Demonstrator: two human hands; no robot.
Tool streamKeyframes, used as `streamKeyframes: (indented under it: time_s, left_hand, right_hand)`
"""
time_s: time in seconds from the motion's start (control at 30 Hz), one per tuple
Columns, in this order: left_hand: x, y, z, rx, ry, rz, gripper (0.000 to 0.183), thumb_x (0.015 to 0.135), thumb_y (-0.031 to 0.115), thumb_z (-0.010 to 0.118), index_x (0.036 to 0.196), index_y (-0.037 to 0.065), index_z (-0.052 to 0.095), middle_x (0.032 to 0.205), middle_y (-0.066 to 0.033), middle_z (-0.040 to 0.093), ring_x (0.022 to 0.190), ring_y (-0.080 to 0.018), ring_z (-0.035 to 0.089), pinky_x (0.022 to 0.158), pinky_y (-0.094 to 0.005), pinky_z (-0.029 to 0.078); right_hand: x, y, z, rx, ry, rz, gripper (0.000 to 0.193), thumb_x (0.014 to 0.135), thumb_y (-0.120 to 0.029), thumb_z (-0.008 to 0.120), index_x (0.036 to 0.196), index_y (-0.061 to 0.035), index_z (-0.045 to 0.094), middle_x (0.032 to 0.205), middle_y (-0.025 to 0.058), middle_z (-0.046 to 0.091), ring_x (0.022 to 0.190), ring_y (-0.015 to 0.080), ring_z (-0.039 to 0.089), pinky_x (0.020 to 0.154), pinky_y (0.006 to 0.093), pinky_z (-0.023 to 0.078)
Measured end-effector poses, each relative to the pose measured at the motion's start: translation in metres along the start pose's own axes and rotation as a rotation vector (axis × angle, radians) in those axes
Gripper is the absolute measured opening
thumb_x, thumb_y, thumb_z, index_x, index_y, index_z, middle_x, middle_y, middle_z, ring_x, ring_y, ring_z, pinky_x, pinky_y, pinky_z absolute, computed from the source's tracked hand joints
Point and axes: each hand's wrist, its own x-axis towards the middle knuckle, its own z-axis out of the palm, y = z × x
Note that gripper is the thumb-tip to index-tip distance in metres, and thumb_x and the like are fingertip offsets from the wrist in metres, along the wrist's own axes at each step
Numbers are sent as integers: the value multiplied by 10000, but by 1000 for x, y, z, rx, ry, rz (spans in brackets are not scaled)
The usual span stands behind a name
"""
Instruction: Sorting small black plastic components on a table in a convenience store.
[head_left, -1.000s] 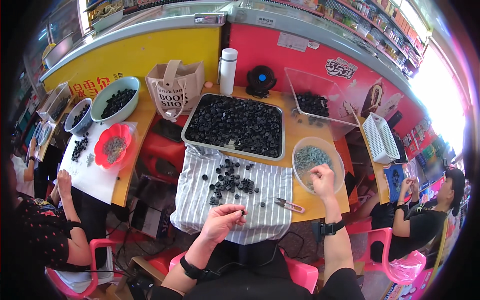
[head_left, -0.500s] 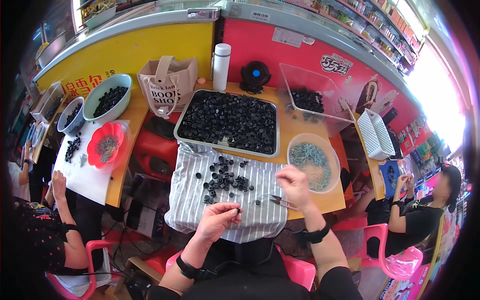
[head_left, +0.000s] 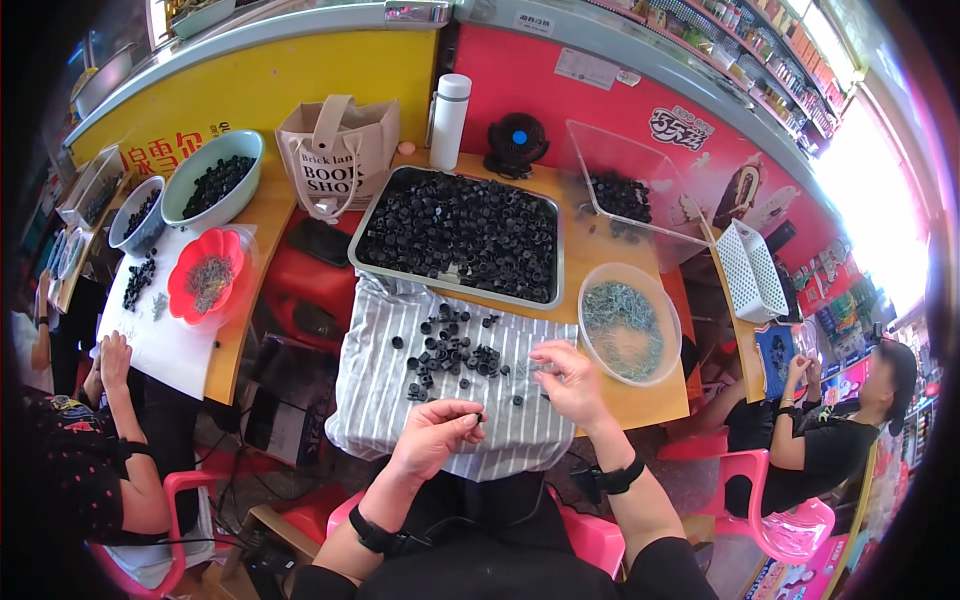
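My left hand (head_left: 437, 437) pinches a small black cap (head_left: 480, 418) between thumb and fingertips, over the front of a grey-and-white striped cloth (head_left: 365, 400). To its right, my right hand (head_left: 574, 384) is raised above the cloth with thumb and forefinger drawn together. Whatever lies between those fingertips is too small to make out. Several loose black caps (head_left: 455, 352) are scattered on the cloth beyond my hands. Beside my right hand stands a round clear tub (head_left: 672, 345) with thin silvery metal pieces (head_left: 625, 318).
Behind the cloth, a metal tray (head_left: 556, 262) is heaped with black caps. A white bottle (head_left: 449, 122), a cloth bag (head_left: 350, 150), a small black fan (head_left: 515, 147) and a clear bin (head_left: 655, 232) line the back. People sit at both sides; a red bowl (head_left: 190, 268) stands left.
My right hand has moved left, from beside the tub to over the cloth, covering most of the pliers there. My left hand still pinches the cap. The view has shifted slightly.
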Motion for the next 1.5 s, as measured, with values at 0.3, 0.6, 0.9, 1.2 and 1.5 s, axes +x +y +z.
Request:
streamKeyframes:
  time_s: [0.3,0.6,0.9,1.2,1.5]
  left_hand:
    - [-2,2,3,7,6,-16,191,936,-16,609,1114,-39,675,1035,-154,707,852,-214,700,771,-320,575]
    - [0,2,0,16,-1,-1,189,936,-19,604,1109,-40,676,1028,-160,707,845,-222,700,771,-326,573]
    - [-1,0,0,23,3,4,198,938,-21,601,1122,-42,670,1033,-159,706,854,-227,702,768,-328,576]
    - [-1,-2,0,7,14,7,196,937,-25,602,1121,-44,668,1033,-153,704,853,-223,700,774,-327,576]
    - [-2,0,0,6,-10,17,196,940,-12,608,1124,-41,669,1045,-152,703,858,-211,697,774,-318,573]
  right_hand:
    - [-14,3,-7,-165,233,-85,209,786,100,638,965,-1,678,939,124,654,825,255,661,687,311,527]
    - [-23,5,-15,-397,216,-57,95,778,11,660,870,-1,678,831,146,643,744,318,645,655,393,492]
    - [-12,-1,-28,-478,-105,202,91,759,-92,704,805,-30,657,839,143,668,800,344,654,693,441,494]
    - [-16,8,-23,-651,-68,-50,111,789,-64,670,818,-14,576,869,159,635,809,377,625,698,440,494]
    - [-43,-3,34,195,144,97,97,866,97,614,918,33,664,821,47,609,724,99,580,649,230,456]
